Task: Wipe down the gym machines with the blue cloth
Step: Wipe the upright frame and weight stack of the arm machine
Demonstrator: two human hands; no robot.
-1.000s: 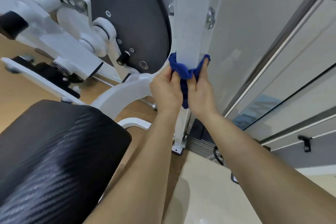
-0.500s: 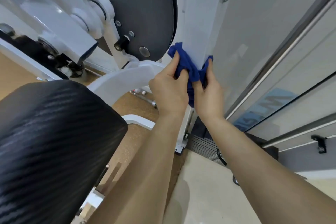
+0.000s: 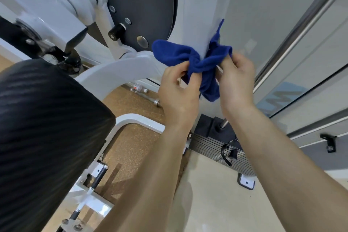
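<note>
Blue cloth (image 3: 195, 62) sits mid-frame, looped round the white upright post (image 3: 199, 15) of the machine, with loose ends bunched on the near face. L hand (image 3: 178, 92) pinches the left end and R hand (image 3: 237, 83) the right end, fingers curled. Post long axis runs top-to-bottom in frame. Cloth lies just above both hands, approx. equally near each. Next stroke prob. follows the post axis.

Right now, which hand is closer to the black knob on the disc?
Left. The left hand grips the cloth below and right of the knob; the right hand holds the cloth's other end, farther off, past the post.
</note>
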